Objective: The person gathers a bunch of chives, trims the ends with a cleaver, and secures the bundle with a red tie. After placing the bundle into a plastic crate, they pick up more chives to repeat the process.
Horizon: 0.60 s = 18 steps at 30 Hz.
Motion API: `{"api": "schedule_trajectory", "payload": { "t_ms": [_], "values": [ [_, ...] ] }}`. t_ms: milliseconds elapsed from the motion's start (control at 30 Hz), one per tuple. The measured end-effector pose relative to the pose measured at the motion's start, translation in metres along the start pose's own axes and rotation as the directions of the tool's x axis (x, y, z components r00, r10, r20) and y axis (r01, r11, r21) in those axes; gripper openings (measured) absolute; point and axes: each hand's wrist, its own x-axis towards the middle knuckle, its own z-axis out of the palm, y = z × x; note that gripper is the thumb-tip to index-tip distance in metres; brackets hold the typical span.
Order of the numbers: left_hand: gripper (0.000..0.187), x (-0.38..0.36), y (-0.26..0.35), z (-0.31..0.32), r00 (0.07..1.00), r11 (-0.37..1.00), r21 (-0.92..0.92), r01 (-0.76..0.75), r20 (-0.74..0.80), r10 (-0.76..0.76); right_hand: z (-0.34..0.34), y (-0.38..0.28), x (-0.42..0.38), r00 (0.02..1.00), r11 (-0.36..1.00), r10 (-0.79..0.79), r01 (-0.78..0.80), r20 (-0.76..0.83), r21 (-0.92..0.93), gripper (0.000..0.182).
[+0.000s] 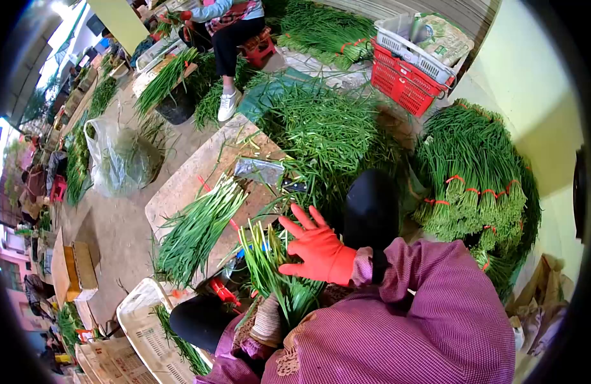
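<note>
My right hand (318, 251), in a red rubber glove, is open with fingers spread beside a loose bunch of green stalks (262, 253). That bunch rises from my left hand (268, 322), which shows mainly as a beige ribbed cuff; the stalks cover its fingers. On the worn board (180, 192) lies a second bunch of green stalks (203, 230), pale ends toward a wide-bladed knife (260, 171) with a dark handle. A large heap of loose green stalks (324, 131) is just beyond the knife.
A white crate (145, 297) stands beside my knee. Banded green bundles (478, 173) are piled at right, near stacked red and white crates (404, 80). Another person (228, 38) sits at the top, near a black bucket (175, 105). A clear plastic bag (116, 160) rests on the floor.
</note>
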Motion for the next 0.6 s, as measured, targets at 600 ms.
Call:
{"api": "schedule_trajectory", "payload": {
  "t_ms": [600],
  "values": [
    [0.058, 0.001, -0.001, 0.001, 0.998, 0.997, 0.048, -0.054, 0.04, 0.052, -0.012, 0.036, 0.044, 0.998, 0.992, 0.025, -0.032, -0.052, -0.126, 0.02]
  ]
}}
